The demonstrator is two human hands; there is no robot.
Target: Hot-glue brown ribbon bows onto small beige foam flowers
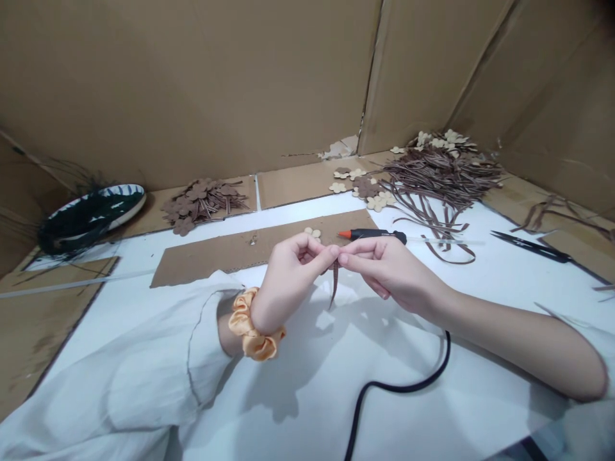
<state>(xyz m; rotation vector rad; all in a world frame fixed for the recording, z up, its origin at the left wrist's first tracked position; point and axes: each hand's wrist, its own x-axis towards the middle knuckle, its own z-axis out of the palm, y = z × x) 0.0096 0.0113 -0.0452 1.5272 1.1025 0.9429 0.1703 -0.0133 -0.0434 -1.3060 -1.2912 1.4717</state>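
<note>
My left hand (300,272) and my right hand (387,266) meet at the fingertips near the middle of the view. Both pinch a small brown piece, mostly hidden by the fingers, from which a narrow brown strip (335,285) hangs down. An orange scrunchie (252,325) circles my left wrist. Just behind the hands, a light flower-shaped piece (312,232) rests on a cardboard strip (206,256). A black tool with an orange tip (372,235) lies right behind my right hand.
Brown flower pieces (199,200) are piled at the back left, beside a blue-rimmed dish (129,190). Dark strips (439,173) and pale flowers (381,200) lie at the back right. Black tweezers (531,246) rest at the right; a black cable (384,385) curves across the front.
</note>
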